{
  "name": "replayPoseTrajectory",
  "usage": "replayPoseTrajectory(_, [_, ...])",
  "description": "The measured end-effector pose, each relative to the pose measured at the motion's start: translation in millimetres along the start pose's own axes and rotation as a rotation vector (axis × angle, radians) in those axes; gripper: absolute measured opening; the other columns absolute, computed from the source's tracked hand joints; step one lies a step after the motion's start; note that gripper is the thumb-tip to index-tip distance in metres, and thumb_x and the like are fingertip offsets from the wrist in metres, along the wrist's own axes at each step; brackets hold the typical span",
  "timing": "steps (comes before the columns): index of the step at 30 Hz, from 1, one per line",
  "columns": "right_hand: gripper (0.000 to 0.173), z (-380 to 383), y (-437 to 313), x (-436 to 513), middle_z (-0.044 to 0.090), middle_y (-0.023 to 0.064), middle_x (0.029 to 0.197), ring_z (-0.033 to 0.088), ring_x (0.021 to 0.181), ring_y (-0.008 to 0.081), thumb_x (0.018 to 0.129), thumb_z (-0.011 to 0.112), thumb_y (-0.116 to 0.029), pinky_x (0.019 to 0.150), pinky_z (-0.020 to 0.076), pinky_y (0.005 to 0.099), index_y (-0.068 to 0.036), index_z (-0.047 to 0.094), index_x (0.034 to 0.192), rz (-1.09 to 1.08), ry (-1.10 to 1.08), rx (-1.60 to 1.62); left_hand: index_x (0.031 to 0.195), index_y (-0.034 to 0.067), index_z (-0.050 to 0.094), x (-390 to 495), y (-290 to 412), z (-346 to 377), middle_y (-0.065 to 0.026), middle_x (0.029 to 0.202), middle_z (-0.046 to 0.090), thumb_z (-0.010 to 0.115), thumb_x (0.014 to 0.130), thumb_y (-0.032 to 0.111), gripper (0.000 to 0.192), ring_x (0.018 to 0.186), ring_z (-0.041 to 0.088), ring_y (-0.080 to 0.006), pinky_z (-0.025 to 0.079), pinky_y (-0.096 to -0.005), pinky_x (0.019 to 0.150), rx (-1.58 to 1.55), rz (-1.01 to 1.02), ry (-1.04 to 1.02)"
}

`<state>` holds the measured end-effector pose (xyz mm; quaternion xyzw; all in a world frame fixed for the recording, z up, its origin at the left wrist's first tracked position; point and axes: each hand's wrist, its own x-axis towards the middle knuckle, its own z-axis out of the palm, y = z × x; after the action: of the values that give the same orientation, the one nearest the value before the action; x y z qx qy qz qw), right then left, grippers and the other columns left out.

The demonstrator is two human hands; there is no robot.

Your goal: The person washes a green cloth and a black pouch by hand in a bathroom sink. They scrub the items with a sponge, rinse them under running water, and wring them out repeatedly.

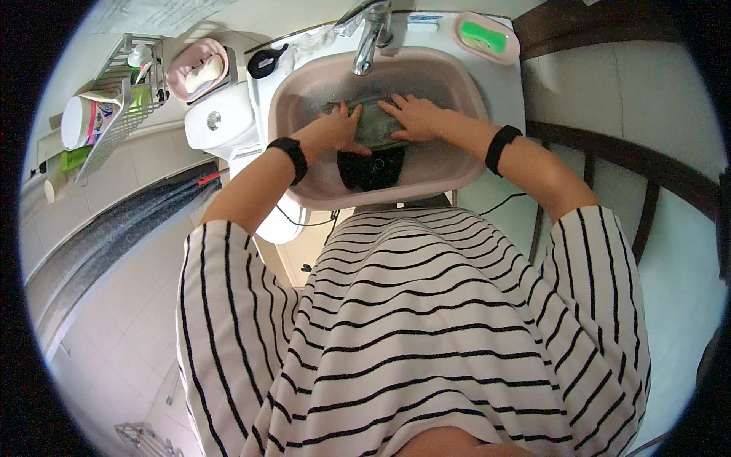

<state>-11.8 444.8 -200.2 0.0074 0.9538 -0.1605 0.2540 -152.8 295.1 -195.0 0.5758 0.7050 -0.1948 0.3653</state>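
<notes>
Both hands are over a pink washbasin with greyish water in it. My left hand rests at the left side of a grey-green cloth, fingers spread. On the cloth's right side lies my right hand, its fingers also apart. Neither hand is closed round the cloth. Nearer to me, a black cloth item lies against the basin's front slope, just below the grey-green one. Above the basin's back rim stands a chrome faucet; whether water runs from it I cannot tell.
A green sponge lies in a pink dish at the counter's back right. A black round item and crumpled white material are at the back left. Further left are a soap dish, a toilet tank and a wire rack.
</notes>
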Motion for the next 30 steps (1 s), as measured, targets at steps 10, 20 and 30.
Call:
replayPoseTrajectory(10, [0.059, 28, 31, 44, 0.046, 0.0249, 0.117, 0.055, 0.095, 0.0369, 0.082, 0.05, -0.015, 0.079, 0.046, 0.0425, -0.007, 0.025, 0.135, -0.006, -0.022, 0.024, 0.1, 0.0, 0.056, 93, -8, 32, -0.0193, 0.093, 0.061, 0.052, 0.08, 0.02, 0.028, 0.084, 0.06, -0.0351, 0.049, -0.0458, 0.072, -0.011, 0.046, 0.1])
replayPoseTrajectory(20, [0.03, -16, 3, 29, 0.057, 0.0184, 0.101, 0.059, 0.087, 0.03, 0.079, 0.052, -0.015, 0.068, 0.049, 0.0412, -0.001, 0.055, 0.105, -0.053, -0.057, -0.227, 0.089, 0.002, 0.063, 98, -4, 0, -0.0191, 0.102, 0.059, 0.054, 0.077, 0.02, 0.024, 0.092, 0.059, -0.0302, 0.048, -0.0438, 0.074, 0.156, 0.225, -0.158])
replayPoseTrajectory(30, [0.028, 4, -83, 2, 0.063, 0.0168, 0.087, 0.062, 0.083, 0.03, 0.065, 0.062, -0.018, 0.067, 0.0499, 0.0412, 0.001, 0.064, 0.085, -0.274, -0.143, -0.083, 0.098, -0.006, 0.056, 43, 7, -25, -0.0196, 0.099, 0.057, 0.065, 0.066, 0.014, 0.039, 0.094, 0.056, -0.0306, 0.048, -0.0377, 0.079, 0.173, 0.307, 0.199])
